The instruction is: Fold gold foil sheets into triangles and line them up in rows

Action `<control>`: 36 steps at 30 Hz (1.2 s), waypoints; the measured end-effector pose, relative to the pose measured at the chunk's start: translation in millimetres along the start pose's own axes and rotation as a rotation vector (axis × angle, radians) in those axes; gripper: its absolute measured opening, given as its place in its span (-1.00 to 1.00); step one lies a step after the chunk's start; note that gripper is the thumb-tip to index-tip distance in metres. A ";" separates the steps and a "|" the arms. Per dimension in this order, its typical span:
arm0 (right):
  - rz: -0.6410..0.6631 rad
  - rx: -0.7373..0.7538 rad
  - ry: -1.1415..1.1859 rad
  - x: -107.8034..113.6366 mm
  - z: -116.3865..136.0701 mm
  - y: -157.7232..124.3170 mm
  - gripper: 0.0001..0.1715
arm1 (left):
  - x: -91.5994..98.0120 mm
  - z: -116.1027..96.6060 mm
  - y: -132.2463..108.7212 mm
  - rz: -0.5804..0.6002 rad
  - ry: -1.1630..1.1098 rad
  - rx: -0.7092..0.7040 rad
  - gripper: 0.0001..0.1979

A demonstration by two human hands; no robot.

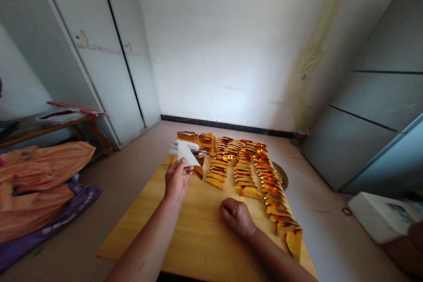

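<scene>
Over the far left part of the table, my left hand point(178, 177) pinches a sheet of paper point(187, 155) between thumb and fingers. The sheet's white side faces me, and a strip of shiny gold shows along its lower right edge. My right hand point(236, 217) rests as a loose fist on the bare wood near the table's middle, with nothing showing in it. Right of both hands, folded gold paper pieces point(244, 167) stand in several overlapping rows. Behind the held sheet lie stacks of gold paper point(207, 143) and a white bundle point(190, 144).
The light wooden table point(198, 238) stands before a white wall point(224, 44). A round metal dish point(281, 175) shows beyond its right edge. Orange and purple bags point(46, 176) lie left, near a low bench point(79, 119). At right are a grey cabinet point(370, 92) and a white box point(376, 218).
</scene>
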State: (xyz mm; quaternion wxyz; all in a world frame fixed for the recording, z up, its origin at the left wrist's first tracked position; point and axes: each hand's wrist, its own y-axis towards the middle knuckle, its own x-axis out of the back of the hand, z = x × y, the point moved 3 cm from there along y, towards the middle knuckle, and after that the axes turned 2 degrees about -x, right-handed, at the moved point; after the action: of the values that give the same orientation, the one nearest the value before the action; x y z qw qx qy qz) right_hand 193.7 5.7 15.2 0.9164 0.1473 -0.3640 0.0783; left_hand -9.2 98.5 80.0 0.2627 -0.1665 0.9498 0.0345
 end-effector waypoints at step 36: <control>-0.111 -0.266 -0.657 -20.8 2.2 13.9 -0.46 | 31.0 60.3 -90.4 0.760 1.416 -0.028 -0.62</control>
State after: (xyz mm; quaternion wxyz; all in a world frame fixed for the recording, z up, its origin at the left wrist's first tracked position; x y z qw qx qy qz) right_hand 173.8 17.3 5.4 0.7646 0.0635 -0.6375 -0.0711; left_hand 25.4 13.3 14.3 -0.4339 0.1826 0.8820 0.0195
